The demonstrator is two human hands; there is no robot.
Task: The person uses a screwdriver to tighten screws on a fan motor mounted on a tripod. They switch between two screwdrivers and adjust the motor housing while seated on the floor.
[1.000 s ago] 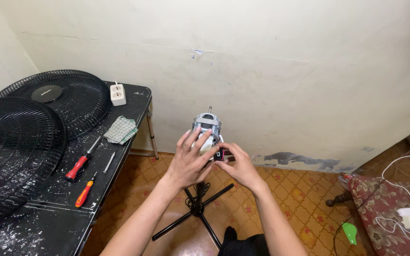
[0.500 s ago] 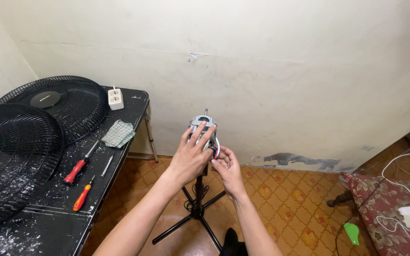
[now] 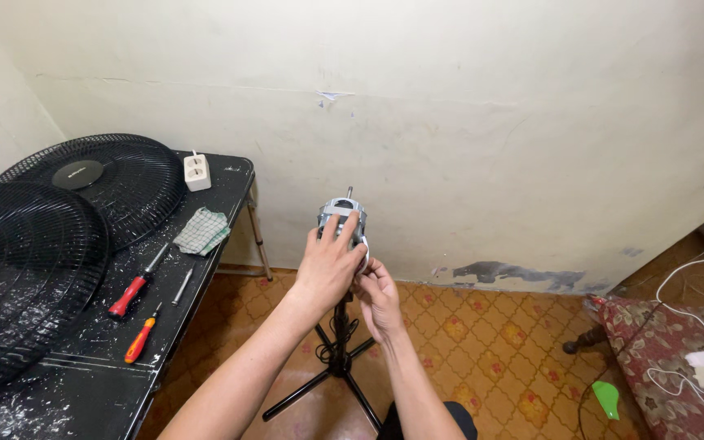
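1. Hands meet at the grey metal fan motor, which sits on top of a black stand pole with splayed tripod legs, above the patterned orange tile floor and in front of the cream wall.
2. The left hand wraps over the motor housing from behind, fingers spread and pressed on the grey casing, gripping it.
3. The right hand sits just below and beside the left, fingers curled narrowly at the motor's underside near a pale rounded part; whether it pinches anything I cannot tell.
4. Compared with a second ago, the right hand has dropped from the motor's side to a spot beneath it, and the left hand has closed more fully over the top, so the motor now looks steadied from above and worked on from below.
5. A thin shaft sticks up from the motor's top, bare.
6. To the left stands a black paint-flecked table, well apart from the hands.
7. On it lie two round black fan grilles, a white socket block, a folded green checked cloth, a red-handled screwdriver, a smaller orange-handled screwdriver and a slim metal rod.
8. At the right edge, white cables trail over a patterned red mat.
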